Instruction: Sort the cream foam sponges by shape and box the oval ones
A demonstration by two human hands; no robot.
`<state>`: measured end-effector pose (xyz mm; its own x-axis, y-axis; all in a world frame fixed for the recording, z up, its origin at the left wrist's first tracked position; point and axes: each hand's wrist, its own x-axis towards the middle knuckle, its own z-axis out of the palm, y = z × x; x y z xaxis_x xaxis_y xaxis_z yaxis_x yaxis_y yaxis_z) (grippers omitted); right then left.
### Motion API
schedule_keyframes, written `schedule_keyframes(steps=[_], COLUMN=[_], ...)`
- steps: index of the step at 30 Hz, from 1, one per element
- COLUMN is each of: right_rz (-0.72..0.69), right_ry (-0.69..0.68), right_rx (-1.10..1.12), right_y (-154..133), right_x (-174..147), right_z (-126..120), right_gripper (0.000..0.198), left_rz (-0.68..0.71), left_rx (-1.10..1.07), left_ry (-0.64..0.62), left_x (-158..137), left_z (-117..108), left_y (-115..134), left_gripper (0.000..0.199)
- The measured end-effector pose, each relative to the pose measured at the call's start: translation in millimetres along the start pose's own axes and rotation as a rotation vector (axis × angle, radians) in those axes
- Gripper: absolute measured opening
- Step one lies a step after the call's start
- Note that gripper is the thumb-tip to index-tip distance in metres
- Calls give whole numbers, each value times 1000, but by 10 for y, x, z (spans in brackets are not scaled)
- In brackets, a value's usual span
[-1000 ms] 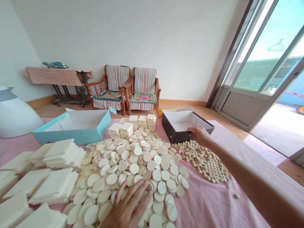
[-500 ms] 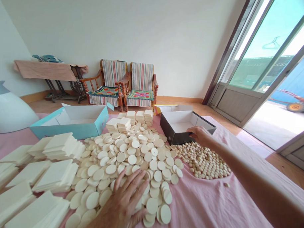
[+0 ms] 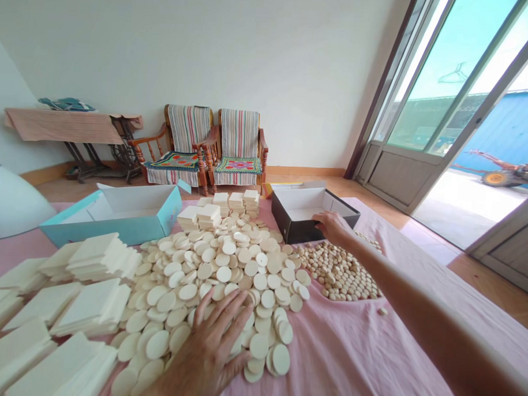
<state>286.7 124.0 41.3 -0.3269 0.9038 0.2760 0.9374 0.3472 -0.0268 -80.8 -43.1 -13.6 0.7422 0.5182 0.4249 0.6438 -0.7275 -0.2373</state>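
My left hand point(image 3: 213, 340) lies palm down with its fingers spread over a big heap of round, pale wooden discs point(image 3: 224, 274). Its fingertips touch the discs near the front of the heap. My right hand point(image 3: 332, 226) reaches across to a black open box point(image 3: 295, 231) with a white inside, its fingers bent over the front rim near the right corner. Below that wrist spreads a patch of small, rounded wooden pieces point(image 3: 348, 279), partly hidden by my forearm.
Stacks of square pale boards point(image 3: 87, 307) fill the left side, and smaller square stacks point(image 3: 209, 213) stand behind the discs. A light-blue open box point(image 3: 115, 230) sits behind the boards. A pink cloth point(image 3: 328, 350) covers the surface. Two wooden armchairs point(image 3: 240, 139) stand by the wall.
The view has turned slightly right, so everything sits further left. My left hand stays spread on the discs, and my right hand remains at the black box's front rim.
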Motion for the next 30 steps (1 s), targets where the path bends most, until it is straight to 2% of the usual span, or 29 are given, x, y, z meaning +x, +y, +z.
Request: schedule_keyframes(steps=[6, 15, 20, 22, 24, 26, 28, 30], right_rz=[44, -62, -35, -16, -2, 52, 131, 152], right_ry=[6, -99, -129, -77, 55, 173, 156, 40], right_rx=[-19, 98, 65, 77, 121, 165, 173, 142], right_y=[-26, 18, -50, -92, -135, -182, -235, -291], right_x=[105, -136, -160, -180, -228, -300, -385, -465], right_z=[90, -54, -62, -98, -177, -265, -307, -264], right_gripper=[18, 16, 22, 25, 30, 27, 23, 24], left_rz=[5, 26, 17, 18, 31, 40, 42, 34], left_rx=[10, 35, 2, -11, -7, 14, 29, 25], left_ry=[3, -28, -29, -19, 4, 33, 56, 70], left_x=[12, -12, -1, 13, 22, 24, 19, 9], left_z=[-24, -7, -66, -105, -140, -166, -182, -187], left_y=[1, -7, 7, 10, 7, -3, -18, -35], left_gripper=[57, 54, 53, 52, 52, 50, 48, 48])
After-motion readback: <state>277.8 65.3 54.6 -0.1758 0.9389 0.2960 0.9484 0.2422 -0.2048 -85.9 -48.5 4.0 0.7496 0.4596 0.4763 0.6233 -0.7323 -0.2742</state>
